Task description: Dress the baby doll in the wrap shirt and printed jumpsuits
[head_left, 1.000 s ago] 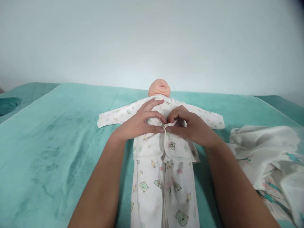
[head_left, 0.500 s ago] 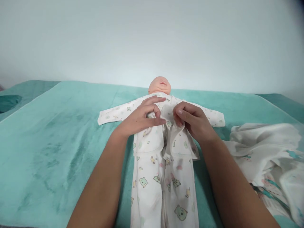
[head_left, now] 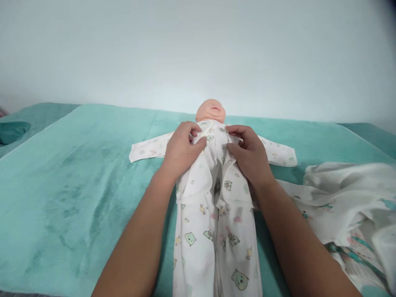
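A baby doll (head_left: 213, 110) lies on its back with its arms spread, dressed in a white baby jacket (head_left: 196, 177) printed with green bears. The jacket's two front panels part over the belly. White patterned baby trousers (head_left: 196, 255) cover the legs. At the chest, my left hand (head_left: 185, 148) has curled fingers and thumb on the jacket's left front edge. Opposite it, my right hand (head_left: 249, 152) is closed on the right panel, thumb and forefinger against the cloth. The fingertips partly hide the fabric they hold.
A teal plush cover (head_left: 77, 198) lies under the doll. To the right is a crumpled white cloth (head_left: 346, 198) with a coloured print, close to my right forearm. A pale wall (head_left: 198, 49) rises behind the far edge.
Both hands have moved onto the chest and closed on the jacket fronts. My left hand was spread above the cloth before. The panels now sit a little further apart at the chest.
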`<state>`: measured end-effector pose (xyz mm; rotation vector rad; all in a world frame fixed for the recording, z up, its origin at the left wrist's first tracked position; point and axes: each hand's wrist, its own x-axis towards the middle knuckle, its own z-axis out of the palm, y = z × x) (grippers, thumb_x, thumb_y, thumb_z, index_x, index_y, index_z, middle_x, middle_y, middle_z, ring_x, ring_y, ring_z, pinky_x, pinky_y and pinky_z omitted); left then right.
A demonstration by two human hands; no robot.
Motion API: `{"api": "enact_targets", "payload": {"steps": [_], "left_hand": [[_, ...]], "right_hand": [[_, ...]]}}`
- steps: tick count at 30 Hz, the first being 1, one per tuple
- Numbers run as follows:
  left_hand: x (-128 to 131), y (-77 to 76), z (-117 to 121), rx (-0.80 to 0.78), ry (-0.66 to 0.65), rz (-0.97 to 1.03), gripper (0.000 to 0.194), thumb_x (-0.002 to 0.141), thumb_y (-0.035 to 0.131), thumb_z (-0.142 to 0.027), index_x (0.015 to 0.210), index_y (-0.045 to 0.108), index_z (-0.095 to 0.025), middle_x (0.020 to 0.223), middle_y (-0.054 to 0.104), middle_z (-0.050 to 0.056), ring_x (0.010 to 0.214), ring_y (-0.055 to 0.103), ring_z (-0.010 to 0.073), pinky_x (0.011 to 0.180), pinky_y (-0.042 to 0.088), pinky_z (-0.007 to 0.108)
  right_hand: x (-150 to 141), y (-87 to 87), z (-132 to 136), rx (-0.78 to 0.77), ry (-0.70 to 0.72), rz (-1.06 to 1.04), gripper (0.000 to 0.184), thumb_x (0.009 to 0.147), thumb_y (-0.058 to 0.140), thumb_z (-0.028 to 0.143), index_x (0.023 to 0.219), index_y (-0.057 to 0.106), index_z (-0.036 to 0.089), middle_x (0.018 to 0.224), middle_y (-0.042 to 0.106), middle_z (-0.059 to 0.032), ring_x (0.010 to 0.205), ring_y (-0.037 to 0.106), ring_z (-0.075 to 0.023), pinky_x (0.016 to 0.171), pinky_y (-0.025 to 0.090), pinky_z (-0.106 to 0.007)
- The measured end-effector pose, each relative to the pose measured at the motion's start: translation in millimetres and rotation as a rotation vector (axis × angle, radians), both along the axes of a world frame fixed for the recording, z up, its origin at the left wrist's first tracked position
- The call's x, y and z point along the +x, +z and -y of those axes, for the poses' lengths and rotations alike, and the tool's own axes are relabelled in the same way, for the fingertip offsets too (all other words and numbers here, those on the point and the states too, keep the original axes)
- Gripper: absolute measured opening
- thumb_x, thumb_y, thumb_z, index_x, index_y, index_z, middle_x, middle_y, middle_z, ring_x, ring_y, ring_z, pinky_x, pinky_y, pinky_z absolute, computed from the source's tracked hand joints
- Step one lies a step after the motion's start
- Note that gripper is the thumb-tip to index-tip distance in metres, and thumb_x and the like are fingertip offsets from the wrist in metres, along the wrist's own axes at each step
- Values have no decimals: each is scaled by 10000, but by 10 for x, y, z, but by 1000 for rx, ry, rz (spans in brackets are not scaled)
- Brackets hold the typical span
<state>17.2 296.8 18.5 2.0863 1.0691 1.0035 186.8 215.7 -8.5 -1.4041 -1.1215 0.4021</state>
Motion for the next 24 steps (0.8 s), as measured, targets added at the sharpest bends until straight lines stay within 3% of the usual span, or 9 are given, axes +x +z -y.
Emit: {"api": "enact_targets", "payload": {"steps": [3, 6, 9, 12, 16, 18, 20, 24], "left_hand": [[-54, 75, 13, -17, 0, -86, 142, 791, 572, -215, 930, 599, -230, 857, 626, -15, 705, 546, 136, 660, 427, 284], [-168, 105, -65, -37, 38, -136, 173, 774, 557, -177, 932, 603, -230, 812, 632, -20, 698, 565, 144, 645, 429, 283], [-328, 58, -231, -15, 231, -209, 216, 765, 537, -136, 947, 605, -232, 847, 652, 4, 770, 601, 183, 683, 454, 311], [-470, -17, -368, 13, 493, -345, 290, 775, 487, -81, 991, 605, -235, 997, 661, 55, 890, 620, 243, 747, 475, 373], [-510, -70, -385, 70, 606, -471, 404, 766, 448, -14, 1080, 594, -223, 1147, 612, 119, 1052, 584, 310, 793, 496, 431], [-466, -76, -354, 139, 591, -465, 436, 756, 449, 6, 1099, 593, -219, 1177, 589, 127, 1118, 550, 322, 832, 498, 447], [-401, -80, -320, 214, 549, -404, 456, 753, 434, 24, 1105, 596, -217, 1189, 581, 120, 1135, 538, 307, 877, 494, 449], [-255, -128, -271, 345, 315, -248, 391, 826, 423, -22, 1111, 612, -212, 1183, 615, 85, 1155, 535, 256, 960, 477, 405]], "right_hand": [[70, -70, -25, -22, -105, 8, 468, 638, 543, 128, 1074, 666, 246, 1127, 684, -32, 1030, 624, -232, 917, 491, -405], [212, -151, -34, -83, -163, 1, 530, 579, 510, 118, 1069, 673, 235, 1073, 709, -42, 1027, 640, -244, 900, 502, -410], [441, -187, 13, -153, -217, 2, 587, 515, 501, 117, 1066, 678, 213, 1028, 727, -51, 942, 667, -240, 788, 525, -359], [705, -155, 118, -247, -391, 74, 599, 500, 503, 122, 1058, 700, 212, 961, 733, -61, 811, 682, -233, 649, 505, -320], [813, -88, 188, -199, -676, 280, 481, 530, 493, 104, 955, 703, 192, 983, 718, -98, 931, 683, -270, 712, 517, -361], [683, -71, 153, -93, -665, 385, 424, 592, 475, 96, 948, 686, 191, 1040, 709, -96, 994, 670, -264, 831, 523, -405], [480, -67, 95, -13, -547, 479, 370, 681, 462, 105, 967, 676, 202, 1073, 701, -82, 1035, 652, -250, 938, 497, -438], [173, -84, 24, -30, -287, 536, 349, 788, 449, 144, 1047, 666, 231, 1142, 693, -62, 1097, 624, -245, 990, 478, -450]]}}
